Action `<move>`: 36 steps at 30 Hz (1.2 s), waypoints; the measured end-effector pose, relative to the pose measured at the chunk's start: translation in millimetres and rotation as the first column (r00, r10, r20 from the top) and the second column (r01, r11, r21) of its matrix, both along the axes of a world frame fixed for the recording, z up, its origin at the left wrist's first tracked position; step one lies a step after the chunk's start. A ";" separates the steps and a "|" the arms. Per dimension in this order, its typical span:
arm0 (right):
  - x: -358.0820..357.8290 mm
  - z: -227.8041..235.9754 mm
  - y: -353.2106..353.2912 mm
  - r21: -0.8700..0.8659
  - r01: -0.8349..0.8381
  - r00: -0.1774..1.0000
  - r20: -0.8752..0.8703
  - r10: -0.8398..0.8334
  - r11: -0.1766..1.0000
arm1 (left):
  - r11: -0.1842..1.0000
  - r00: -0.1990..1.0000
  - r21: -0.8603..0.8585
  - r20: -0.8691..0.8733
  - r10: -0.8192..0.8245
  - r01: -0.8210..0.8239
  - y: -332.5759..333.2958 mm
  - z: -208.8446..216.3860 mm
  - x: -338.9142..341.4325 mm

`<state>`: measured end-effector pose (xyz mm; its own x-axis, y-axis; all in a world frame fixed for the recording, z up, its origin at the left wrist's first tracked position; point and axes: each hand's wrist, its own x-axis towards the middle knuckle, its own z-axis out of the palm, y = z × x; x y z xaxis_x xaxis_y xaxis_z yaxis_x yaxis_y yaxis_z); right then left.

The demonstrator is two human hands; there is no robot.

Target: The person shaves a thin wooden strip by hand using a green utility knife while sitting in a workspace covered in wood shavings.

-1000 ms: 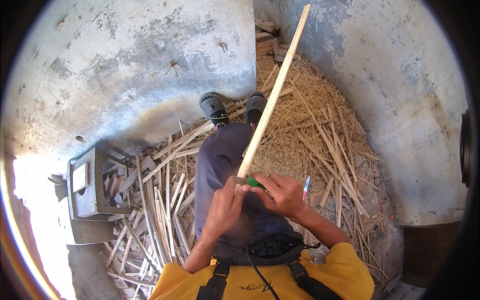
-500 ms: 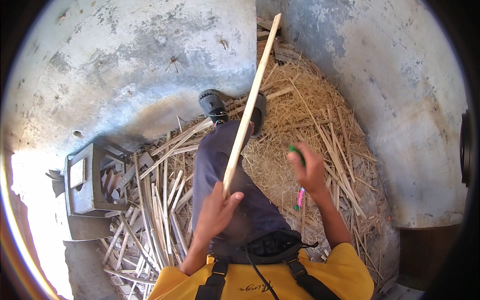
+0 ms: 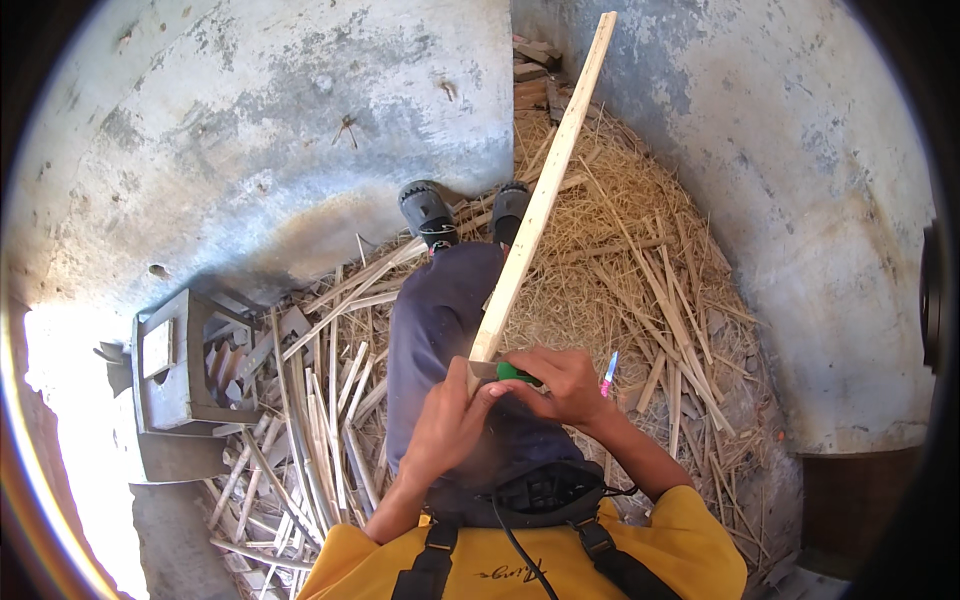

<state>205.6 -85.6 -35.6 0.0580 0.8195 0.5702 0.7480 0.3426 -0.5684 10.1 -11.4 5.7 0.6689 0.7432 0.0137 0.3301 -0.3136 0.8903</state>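
My left hand [image 3: 445, 425] is closed round the near end of a long pale wooden strip [image 3: 545, 190], which slants up and away to the right. My right hand [image 3: 560, 385] grips a green-handled tool [image 3: 517, 374]. What looks like its short grey blade lies against the strip just above my left thumb; its exact kind is partly hidden by my fingers. Both hands meet in front of my dark trousers [image 3: 440, 300]. Near my right wrist shows a slim pink and blue object [image 3: 609, 373]; I cannot tell whether it hangs or lies on the floor.
Straw and shavings [image 3: 580, 260] cover the floor ahead, with loose wooden strips [image 3: 685, 310] at the right and more strips [image 3: 330, 440] at the left. A grey box-like frame [image 3: 190, 360] stands far left. Worn plaster walls [image 3: 280, 120] meet in a corner ahead.
My right hand has come left and down with the green-handled tool, onto the strip's near end. The strip's far end has swung right, and its face has turned.
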 end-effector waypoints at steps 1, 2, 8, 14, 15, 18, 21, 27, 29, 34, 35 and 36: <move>-1.2 -2.5 0.9 0.009 0.008 1.000 -0.004 -0.008 1.000 | 0.999 1.000 0.037 0.019 0.004 -0.005 -0.3 0.0 0.5; -2.2 -4.0 2.0 0.019 0.015 1.000 -0.010 -0.015 1.000 | 1.000 1.000 0.015 0.004 0.001 -0.001 0.2 -0.6 -0.5; -1.0 2.0 -0.4 -0.033 -0.018 1.000 0.012 0.018 0.999 | 0.998 0.998 -0.069 -0.057 -0.018 0.014 2.9 -3.8 -5.2; 1.1 3.2 -0.5 -0.022 -0.030 0.999 0.014 0.031 0.999 | 0.998 1.000 -0.060 -0.008 -0.003 0.003 0.6 -0.1 -2.4; 1.0 3.7 -0.3 -0.020 -0.030 0.999 0.011 0.030 0.999 | 0.999 1.000 -0.048 0.006 0.008 -0.008 -0.8 -2.7 -3.1; 0.5 3.7 0.0 -0.020 -0.028 1.000 -0.001 0.028 0.999 | 0.999 0.999 -0.026 0.023 0.022 -0.021 -1.9 -4.2 -3.5; -1.3 2.8 0.7 -0.014 -0.017 1.000 -0.013 0.016 1.000 | 1.000 0.999 -0.001 0.038 0.020 -0.020 -2.5 -4.2 -2.8; -7.8 6.9 -2.0 -0.016 0.068 0.997 0.042 -0.067 0.998 | 0.998 1.000 -0.059 0.002 0.012 -0.012 1.5 -7.8 -2.6; -9.8 6.5 -3.8 -0.018 0.102 0.993 0.066 -0.101 0.995 | 0.998 1.000 -0.065 -0.001 0.022 -0.022 0.9 -6.6 -1.0; -13.4 4.2 -3.7 -0.001 0.141 0.988 0.063 -0.141 0.990 | 0.996 0.999 -0.074 -0.018 0.038 -0.039 0.4 -6.4 0.1; -13.6 3.5 -3.3 0.008 0.147 0.987 0.067 -0.147 0.989 | 0.997 0.999 -0.070 -0.023 0.039 -0.040 0.6 -6.9 0.0; -13.7 3.1 -2.9 0.012 0.152 0.986 0.074 -0.152 0.988 | 0.997 0.999 -0.066 -0.027 0.040 -0.041 0.8 -7.2 -0.2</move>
